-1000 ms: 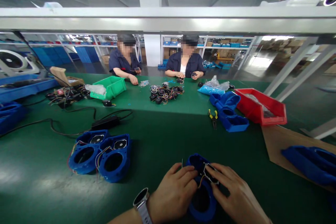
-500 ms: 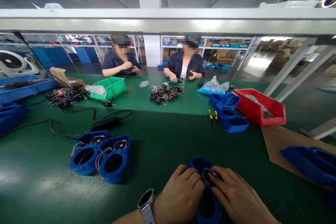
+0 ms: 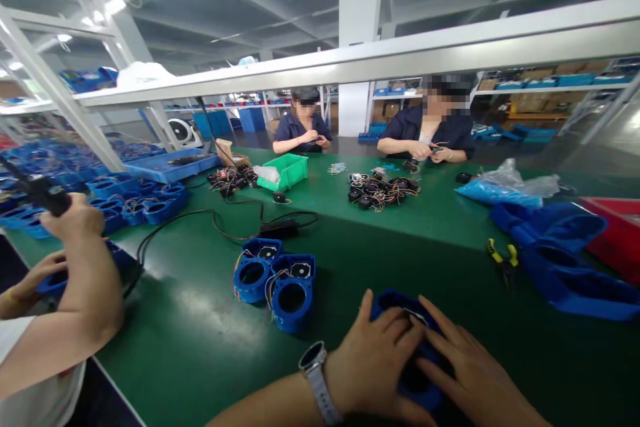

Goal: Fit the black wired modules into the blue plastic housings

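A blue plastic housing (image 3: 386, 301) with a round opening lies on the green table, close in front of me. Inside its upper part shows the pale edge of a small black motor (image 3: 414, 314), mostly covered by my fingers. My left hand (image 3: 373, 363), with a watch on its wrist, is bent over the housing's left side, fingertips at the motor. My right hand (image 3: 473, 367) grips the right side, fingers along the rim and over the opening. To the left stand two similar blue housings (image 3: 293, 327), each fitted with a motor and loose coloured wires.
At left a co-worker's hand (image 3: 80, 217) holds a black power tool (image 3: 47, 193) over a blue part. A black cable (image 3: 150, 235) crosses the table. Pliers (image 3: 504, 260), blue housings (image 3: 575, 280) and a red bin (image 3: 617, 227) are rightward. Wired motors (image 3: 383, 190) lie centrally, before two co-workers.
The view has swung left, bringing the co-worker with the power tool into sight. My hands stay on the housing, and my left fingers now reach further over the motor.
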Demonstrator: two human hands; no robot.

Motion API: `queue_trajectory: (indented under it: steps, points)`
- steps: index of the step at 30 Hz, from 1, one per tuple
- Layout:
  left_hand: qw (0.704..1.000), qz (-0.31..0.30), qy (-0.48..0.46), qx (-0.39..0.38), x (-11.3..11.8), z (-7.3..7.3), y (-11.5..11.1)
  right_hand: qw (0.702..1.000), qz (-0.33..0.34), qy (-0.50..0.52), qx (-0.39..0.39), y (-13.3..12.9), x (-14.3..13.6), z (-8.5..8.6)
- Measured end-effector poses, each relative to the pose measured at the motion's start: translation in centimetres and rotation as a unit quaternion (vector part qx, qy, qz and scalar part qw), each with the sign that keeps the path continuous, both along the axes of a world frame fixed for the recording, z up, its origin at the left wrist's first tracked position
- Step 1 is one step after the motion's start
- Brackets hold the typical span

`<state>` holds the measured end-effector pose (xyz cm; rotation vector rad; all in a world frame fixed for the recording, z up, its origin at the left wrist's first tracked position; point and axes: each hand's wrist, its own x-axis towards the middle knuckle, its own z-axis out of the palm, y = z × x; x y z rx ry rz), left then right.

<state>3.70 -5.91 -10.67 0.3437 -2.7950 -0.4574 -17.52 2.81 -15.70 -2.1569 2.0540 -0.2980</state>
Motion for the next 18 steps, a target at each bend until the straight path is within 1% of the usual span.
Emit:
queue_trajectory:
  steps: [2,4,6,8,11,14,16,18]
  points:
    - [0.998,0.064,-0.011,-0.002,2.3,0.2,-1.8,0.998,0.028,-0.043,0.030,-4.2,2.9,2.4]
    - [0.992,0.118,-0.032,-0.013,4.5,0.1,-3.5,0.996,0.053,-0.065,0.035,-7.6,5.4,3.6]
    - [0.986,0.154,-0.050,-0.025,6.5,-0.3,-4.7,0.994,0.075,-0.078,0.034,-10.1,7.5,3.9]
    - [0.981,0.179,-0.064,-0.042,8.2,-0.8,-5.6,0.991,0.091,-0.090,0.028,-11.7,9.3,3.7]
    - [0.972,0.209,-0.079,-0.074,10.3,-1.6,-6.6,0.988,0.110,-0.111,0.017,-12.9,11.5,3.4]
    - [0.966,0.219,-0.097,-0.100,12.1,-2.4,-7.8,0.983,0.126,-0.126,0.032,-12.9,12.6,4.0]
    - [0.962,0.220,-0.104,-0.124,13.2,-2.8,-8.7,0.982,0.128,-0.136,0.031,-12.0,11.8,4.8]
    - [0.956,0.227,-0.093,-0.158,14.1,-3.2,-9.6,0.986,0.098,-0.138,0.002,-10.2,9.1,5.7]
